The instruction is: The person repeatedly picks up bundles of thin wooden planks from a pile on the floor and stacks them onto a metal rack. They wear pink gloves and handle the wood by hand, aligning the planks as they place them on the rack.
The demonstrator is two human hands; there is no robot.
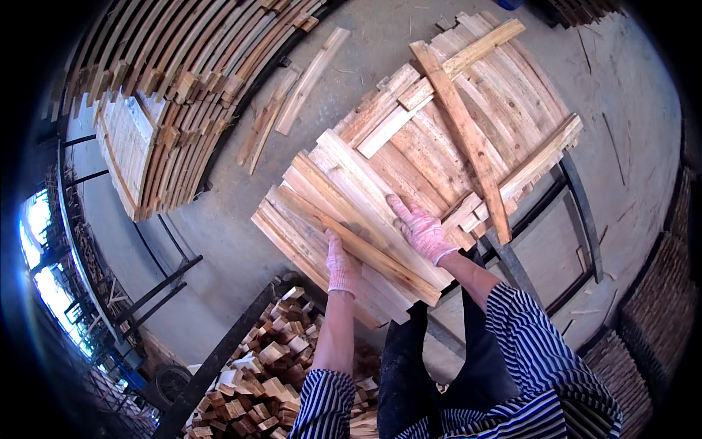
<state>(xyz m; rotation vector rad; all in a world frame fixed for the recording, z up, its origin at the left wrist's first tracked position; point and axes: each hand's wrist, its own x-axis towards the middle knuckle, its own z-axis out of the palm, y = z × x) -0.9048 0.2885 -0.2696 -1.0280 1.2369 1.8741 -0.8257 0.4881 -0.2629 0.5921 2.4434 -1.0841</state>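
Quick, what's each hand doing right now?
Left hand: against the edge of a diagonal board; whether it grips cannot be told.
Right hand: open, resting on a pale board, not visibly gripping anything.

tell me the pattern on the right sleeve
The right sleeve: dark blue and white stripes; head view.

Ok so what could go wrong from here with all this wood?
Two possible risks. The long board lies slantwise over the stacked planks, its near end jutting past their edge and looking close to your right forearm, so a bump might knock it off. And your left hand is against a narrow plank lying across others, so it could get pinched if that shifts.
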